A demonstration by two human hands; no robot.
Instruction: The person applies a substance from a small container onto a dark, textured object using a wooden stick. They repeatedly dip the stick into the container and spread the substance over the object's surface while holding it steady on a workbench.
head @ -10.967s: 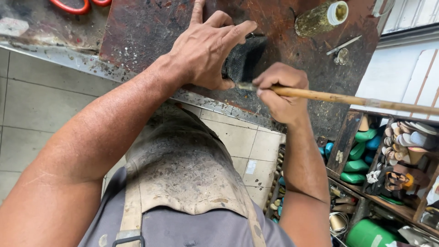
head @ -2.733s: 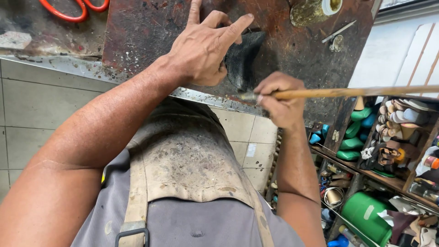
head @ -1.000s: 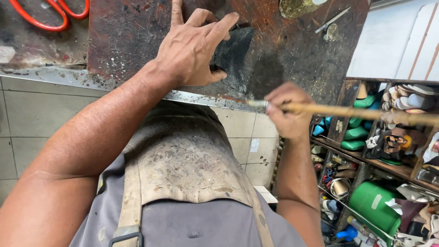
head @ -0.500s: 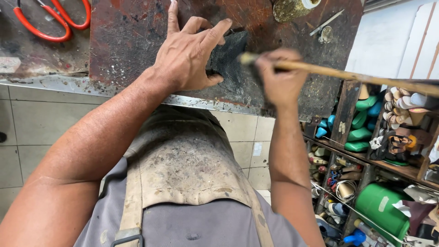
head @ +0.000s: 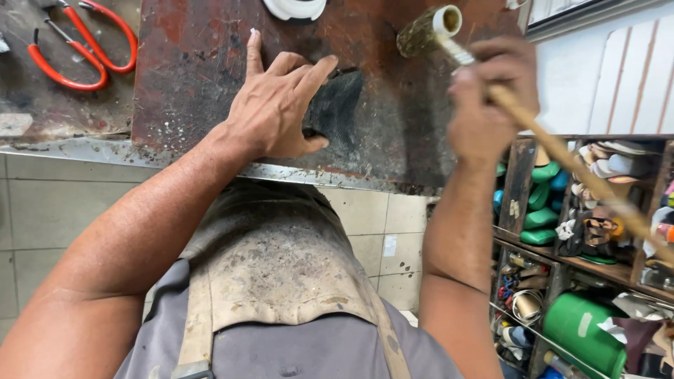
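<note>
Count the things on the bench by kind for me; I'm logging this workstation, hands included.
Hands: 2, left hand, right hand
Dark leather piece: 1
Wooden-handled brush: 1
Red-handled scissors: 1
Glue jar: 1
White round object: 1
Total: 7

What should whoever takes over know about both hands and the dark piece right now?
Left hand: flat, pressing the dark textured sheet piece onto the rusty brown metal work slab.
Right hand: gripping the long wooden-handled brush, raised off the piece, near the open glue-stained jar.
Red-handled scissors: untouched, far left.
Done: piece positioned and pinned.
Left: cannot tell how much of its surface is brushed.
</note>
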